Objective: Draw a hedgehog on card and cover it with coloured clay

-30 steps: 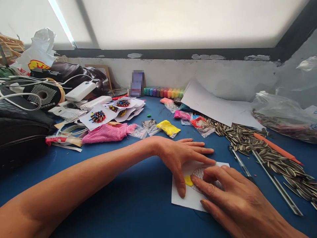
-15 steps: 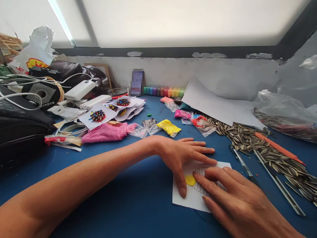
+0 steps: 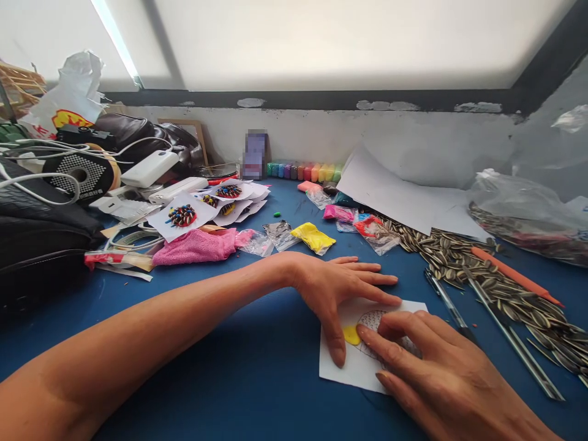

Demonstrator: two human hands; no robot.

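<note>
A small white sheet of paper [image 3: 351, 375] lies on the blue table, with a patterned oval drawing [image 3: 371, 320] in ink on it. At the drawing's left edge sits a flattened patch of yellow modelling clay [image 3: 351, 335]. My left hand [image 3: 342, 288] is spread flat, its thumb on the paper beside the clay and its other fingers reaching across the sheet's far edge. With its index fingertip, my right hand [image 3: 436, 361] touches the clay's right edge; thumb and index are apart, and nothing is held. The right hand covers part of the drawing.
Sunflower seeds [image 3: 441, 251] spread along the right, near two pens [image 3: 448, 300] and an orange marker [image 3: 514, 275]. Beyond my left hand lie a yellow clay packet [image 3: 313, 237] and a pink cloth [image 3: 195, 247]. Seed-decorated cards [image 3: 181, 215], cables and bags crowd the left.
My right index fingertip has shifted very slightly on the clay's edge. The left hand and the paper stay in place.
</note>
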